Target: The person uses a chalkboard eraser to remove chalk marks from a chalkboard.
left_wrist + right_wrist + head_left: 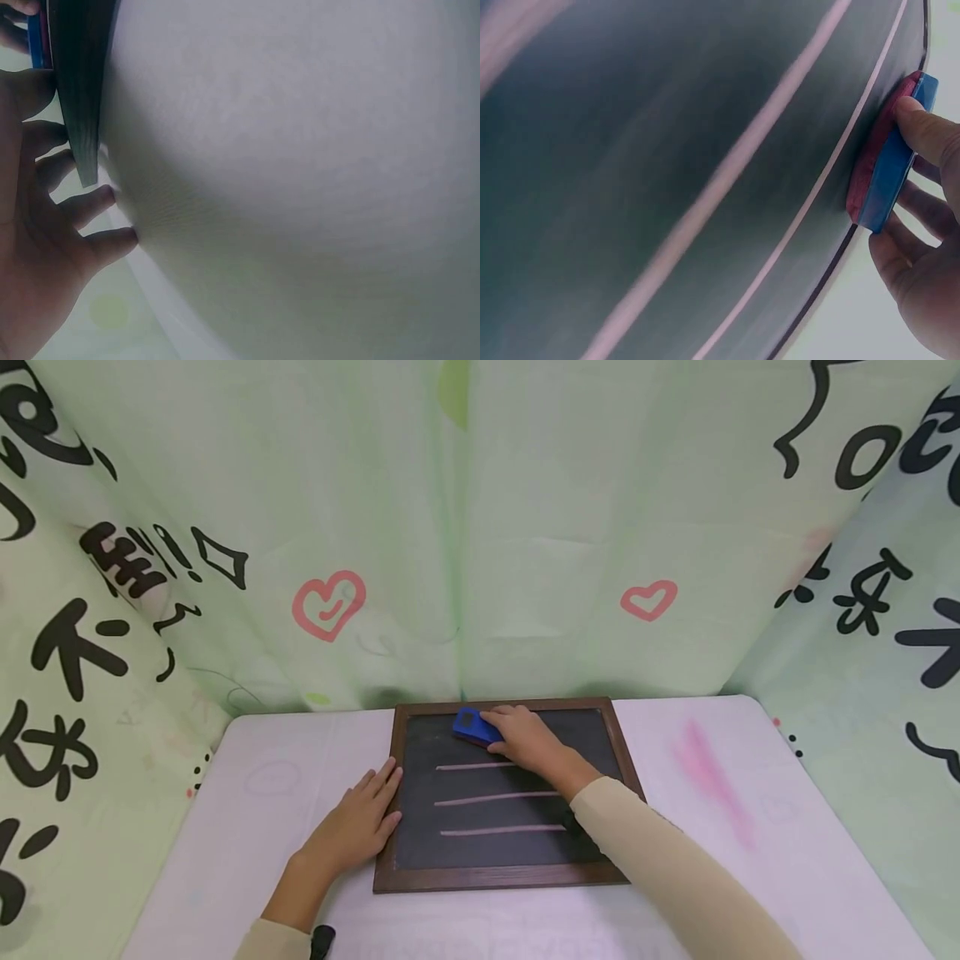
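A small blackboard (495, 852) in a brown wooden frame lies on the table, with three pale pink chalk lines (495, 799) across it. My right hand (528, 742) grips a blue board eraser (474, 727) near the board's far edge, above the top line. In the right wrist view the eraser's red felt side (874, 157) faces the board, thumb on one side and fingers on the other. My left hand (360, 817) rests at the left side of the frame, its fingers extended and touching the wood; in the left wrist view the fingertips (124, 236) meet the frame's edge and the tabletop.
The table (750, 827) has a white cover with a pink smear (712, 777) to the right of the board. A pale green curtain (525, 527) with hearts and black writing hangs behind and along both sides.
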Available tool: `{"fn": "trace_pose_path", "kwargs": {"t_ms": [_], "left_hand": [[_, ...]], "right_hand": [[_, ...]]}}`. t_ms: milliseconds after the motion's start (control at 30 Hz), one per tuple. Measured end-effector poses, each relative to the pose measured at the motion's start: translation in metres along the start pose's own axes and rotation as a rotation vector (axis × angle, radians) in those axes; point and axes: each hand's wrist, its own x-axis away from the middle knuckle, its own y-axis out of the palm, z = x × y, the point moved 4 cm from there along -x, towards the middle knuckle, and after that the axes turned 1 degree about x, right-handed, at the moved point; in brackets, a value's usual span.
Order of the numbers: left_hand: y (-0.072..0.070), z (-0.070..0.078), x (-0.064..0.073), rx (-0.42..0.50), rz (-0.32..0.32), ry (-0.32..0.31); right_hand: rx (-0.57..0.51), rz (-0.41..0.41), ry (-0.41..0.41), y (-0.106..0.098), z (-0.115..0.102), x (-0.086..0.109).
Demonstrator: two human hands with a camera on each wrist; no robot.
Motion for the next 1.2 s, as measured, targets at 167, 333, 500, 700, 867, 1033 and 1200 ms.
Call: {"fn": "trace_pose_path", "kwargs": {"t_ms": [167, 333, 500, 700, 867, 1033, 1200], "left_hand": [[-0.002, 0.001, 0.001, 0.004, 0.001, 0.001], [-0.003, 0.0, -0.001, -0.006, -0.001, -0.002], [-0.004, 0.0, -0.001, -0.006, -0.007, -0.011], [-0.004, 0.002, -0.002, 0.002, -0.021, -0.019], [-0.006, 0.003, -0.001, 0.011, -0.008, -0.012], [-0.005, 0.003, 0.0, 0.012, -0.005, -0.015], [-0.006, 0.004, 0.001, 0.022, 0.0, -0.012]], "right_hand": [[0.025, 0.003, -0.024, 0.003, -0.018, -0.014], [0.056, 0.003, -0.024, 0.004, -0.035, -0.024], [0.083, -0.017, -0.001, 0.006, -0.049, -0.031], [0.12, -0.02, -0.013, 0.01, -0.065, -0.036], [0.151, -0.016, -0.028, 0.012, -0.069, -0.037], [0.148, -0.036, -0.051, 0.012, -0.068, -0.036], [0.145, -0.064, -0.05, 0.01, -0.062, -0.032]]}}
